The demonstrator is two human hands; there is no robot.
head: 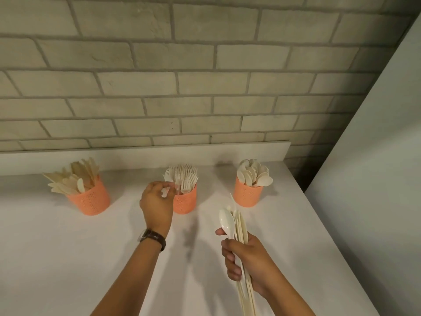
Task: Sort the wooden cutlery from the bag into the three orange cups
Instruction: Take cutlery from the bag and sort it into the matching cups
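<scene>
Standing in a row near the back of the white countertop [68,258], three orange textured cups are holding sorted pale wooden cutlery. The left orange cup [91,201] is carrying flat wooden knives [77,176] that are fanning out leftwards. The middle orange cup [185,202] is holding upright wooden forks [185,176], and the right orange cup [248,195] is holding wooden spoons [254,175] with their bowls up. The cups are standing well apart from one another.

The left hand [157,201] is hovering just beside the middle orange cup, on its left. Its fingertips are bunching at the rim and pinching a small pale piece of cutlery [165,192]; blur is hiding which kind it is. A wristwatch with a dark brown strap [152,238] is sitting on that wrist.

The right hand [246,258] is gripping a bundle of long pale wooden cutlery [241,226] above the countertop, nearer the camera than the right orange cup, its fingers curling round the handles. A pale spoon [225,220] is lying against the bundle's left side, bowl pointing toward the cups, and the thumb is resting beside its neck. The handles are running down past the hand to the bottom edge.

A grey brick wall [182,87] is rising behind the countertop.
</scene>
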